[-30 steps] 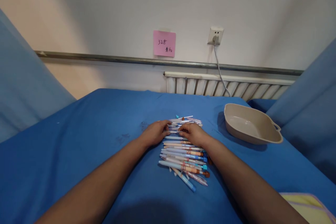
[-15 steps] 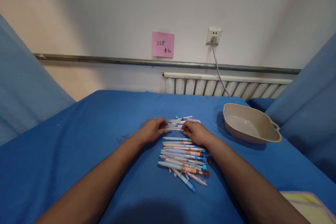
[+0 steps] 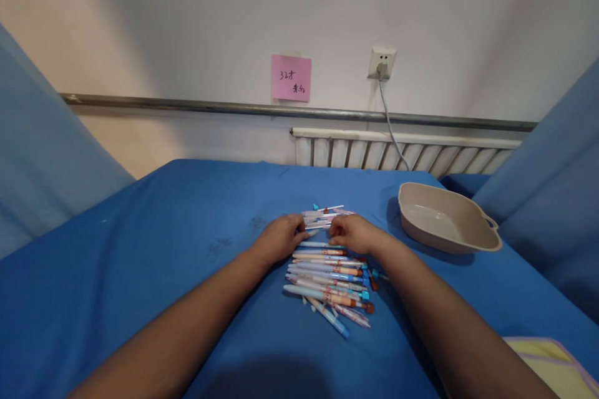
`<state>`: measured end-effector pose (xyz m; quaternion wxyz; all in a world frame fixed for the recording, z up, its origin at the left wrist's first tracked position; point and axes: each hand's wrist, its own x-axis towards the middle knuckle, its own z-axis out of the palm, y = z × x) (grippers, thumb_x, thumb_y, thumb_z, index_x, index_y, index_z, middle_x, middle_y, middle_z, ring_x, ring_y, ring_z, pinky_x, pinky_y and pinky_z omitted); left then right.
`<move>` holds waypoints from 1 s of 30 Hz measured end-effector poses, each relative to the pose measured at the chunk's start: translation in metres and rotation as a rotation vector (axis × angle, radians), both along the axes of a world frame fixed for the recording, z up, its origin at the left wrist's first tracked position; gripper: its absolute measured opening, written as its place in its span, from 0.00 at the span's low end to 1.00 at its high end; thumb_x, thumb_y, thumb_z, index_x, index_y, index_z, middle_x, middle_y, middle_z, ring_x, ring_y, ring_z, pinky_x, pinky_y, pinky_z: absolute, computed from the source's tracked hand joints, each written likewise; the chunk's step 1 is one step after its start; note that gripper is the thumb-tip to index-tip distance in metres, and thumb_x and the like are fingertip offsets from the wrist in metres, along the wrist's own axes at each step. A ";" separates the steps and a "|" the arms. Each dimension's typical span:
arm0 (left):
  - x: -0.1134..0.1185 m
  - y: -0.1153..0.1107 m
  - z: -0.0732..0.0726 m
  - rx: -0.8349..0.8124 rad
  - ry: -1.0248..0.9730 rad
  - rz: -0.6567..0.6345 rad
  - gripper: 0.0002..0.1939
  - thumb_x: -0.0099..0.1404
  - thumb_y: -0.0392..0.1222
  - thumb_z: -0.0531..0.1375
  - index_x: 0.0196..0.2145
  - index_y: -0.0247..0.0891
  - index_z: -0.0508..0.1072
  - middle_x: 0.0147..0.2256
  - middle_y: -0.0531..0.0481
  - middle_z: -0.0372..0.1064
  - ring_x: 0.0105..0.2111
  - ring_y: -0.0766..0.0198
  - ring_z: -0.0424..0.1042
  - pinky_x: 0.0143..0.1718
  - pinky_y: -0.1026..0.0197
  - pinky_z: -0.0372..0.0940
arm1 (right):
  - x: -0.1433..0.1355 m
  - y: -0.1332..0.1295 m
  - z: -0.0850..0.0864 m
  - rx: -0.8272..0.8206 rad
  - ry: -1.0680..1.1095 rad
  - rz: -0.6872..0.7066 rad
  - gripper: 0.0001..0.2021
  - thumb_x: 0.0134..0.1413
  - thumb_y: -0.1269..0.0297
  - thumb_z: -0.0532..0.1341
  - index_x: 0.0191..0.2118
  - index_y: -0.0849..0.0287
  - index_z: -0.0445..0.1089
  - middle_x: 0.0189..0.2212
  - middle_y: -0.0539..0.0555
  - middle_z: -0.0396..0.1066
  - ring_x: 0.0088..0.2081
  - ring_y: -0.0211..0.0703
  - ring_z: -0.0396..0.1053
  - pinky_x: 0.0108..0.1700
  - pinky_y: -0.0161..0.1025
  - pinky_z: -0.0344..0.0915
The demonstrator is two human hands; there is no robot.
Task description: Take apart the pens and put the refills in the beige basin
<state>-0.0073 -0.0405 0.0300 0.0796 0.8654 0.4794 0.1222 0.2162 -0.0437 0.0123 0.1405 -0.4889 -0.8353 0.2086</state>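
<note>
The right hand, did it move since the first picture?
Yes, the right hand has shifted slightly to the right, judged against the pink note.

Over ten pens (image 3: 322,270), one basin (image 3: 440,223), one pink note (image 3: 291,78), one socket (image 3: 382,61)

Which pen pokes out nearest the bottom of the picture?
The slanted, blue-ended pen: its blue end reaches lower than all the other pens.

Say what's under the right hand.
Pens show on the near side of the right hand, and pale slender pieces beyond it. Whatever lies directly beneath the palm is covered; can't tell if more pens are there.
</note>
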 end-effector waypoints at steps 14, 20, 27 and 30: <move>-0.001 -0.002 -0.001 0.023 -0.005 -0.030 0.08 0.64 0.43 0.54 0.37 0.39 0.70 0.36 0.48 0.70 0.39 0.59 0.67 0.40 0.60 0.60 | -0.002 -0.001 -0.003 0.001 0.067 0.056 0.05 0.50 0.71 0.59 0.35 0.59 0.71 0.32 0.53 0.72 0.33 0.40 0.66 0.35 0.34 0.57; 0.002 -0.006 0.001 0.067 0.006 -0.199 0.09 0.63 0.44 0.56 0.39 0.39 0.69 0.39 0.47 0.70 0.42 0.58 0.66 0.43 0.59 0.59 | -0.002 0.003 -0.016 -0.115 0.214 0.037 0.06 0.52 0.73 0.56 0.36 0.59 0.66 0.28 0.50 0.71 0.30 0.38 0.66 0.31 0.33 0.59; 0.004 -0.008 0.003 -0.010 0.016 -0.137 0.14 0.69 0.45 0.47 0.44 0.40 0.69 0.38 0.46 0.71 0.39 0.59 0.68 0.42 0.59 0.60 | -0.004 0.004 -0.020 -0.220 0.392 0.008 0.05 0.48 0.74 0.58 0.31 0.59 0.63 0.22 0.45 0.64 0.26 0.35 0.61 0.28 0.31 0.58; 0.001 -0.009 0.004 0.015 -0.045 -0.155 0.18 0.63 0.45 0.55 0.51 0.40 0.64 0.43 0.46 0.69 0.44 0.57 0.67 0.45 0.59 0.60 | -0.004 0.005 -0.022 -0.265 0.448 0.005 0.05 0.47 0.73 0.59 0.30 0.58 0.63 0.20 0.44 0.60 0.24 0.34 0.59 0.27 0.31 0.57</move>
